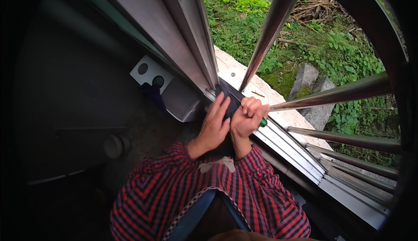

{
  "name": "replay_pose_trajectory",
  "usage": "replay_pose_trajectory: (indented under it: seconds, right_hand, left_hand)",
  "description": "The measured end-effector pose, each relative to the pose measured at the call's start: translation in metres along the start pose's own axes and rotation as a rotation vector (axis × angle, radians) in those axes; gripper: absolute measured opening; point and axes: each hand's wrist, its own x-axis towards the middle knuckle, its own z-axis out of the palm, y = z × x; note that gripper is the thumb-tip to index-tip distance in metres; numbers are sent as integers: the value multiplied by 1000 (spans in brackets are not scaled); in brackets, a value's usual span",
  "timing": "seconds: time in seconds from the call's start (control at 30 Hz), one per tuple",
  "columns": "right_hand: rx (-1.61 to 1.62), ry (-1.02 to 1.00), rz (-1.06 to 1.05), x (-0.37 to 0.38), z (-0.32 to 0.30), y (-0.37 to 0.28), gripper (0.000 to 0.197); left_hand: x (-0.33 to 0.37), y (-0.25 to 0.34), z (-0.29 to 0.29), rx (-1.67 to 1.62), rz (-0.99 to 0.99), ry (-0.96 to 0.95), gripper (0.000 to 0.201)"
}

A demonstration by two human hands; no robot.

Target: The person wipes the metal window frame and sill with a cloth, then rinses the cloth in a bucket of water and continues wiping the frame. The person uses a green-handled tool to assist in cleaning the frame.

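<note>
Handle: green, in the right hand (247,118) at the window track (292,155); only its end (263,122) shows.
Axis: slants roughly along the track – visible end toward the lower right; the far end is hidden.
Right grip: fingers curled tight round the handle.
Left grip: loose, fingers nearly straight – the left hand (212,122) lies on dark cloth (234,104) beside the right.

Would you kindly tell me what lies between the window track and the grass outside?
A pale ledge, with metal bars across it, in the head view.
</note>
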Motion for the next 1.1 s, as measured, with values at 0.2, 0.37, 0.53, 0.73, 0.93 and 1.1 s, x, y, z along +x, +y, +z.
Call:
replay_pose_trajectory:
  seconds: [0.2, 0.37, 0.53, 0.73, 0.93, 1.1]
  right_hand:
    - [-108, -26, 97, 4, -14, 0, 34]
    - [-252, -174, -84, -5, -33, -52, 36]
    - [-707, -358, -217, -10, -27, -158, 33]
    - [-355, -290, -231, -10, -24, -118, 28]
    - [-25, -84, -82, 6, -14, -36, 31]
    - [-40, -71, -119, 7, -4, -20, 29]
  left_hand:
    - [8, -2, 0, 213, 79, -26, 62]
    - [5, 11, 20, 174, 203, -105, 48]
    - [0, 38, 58, -117, 396, -389, 46]
    - [3, 38, 32, 13, 307, -280, 55]
    - [12, 12, 0, 106, 163, -153, 64]
    - [18, 2, -3, 148, 189, -128, 66]
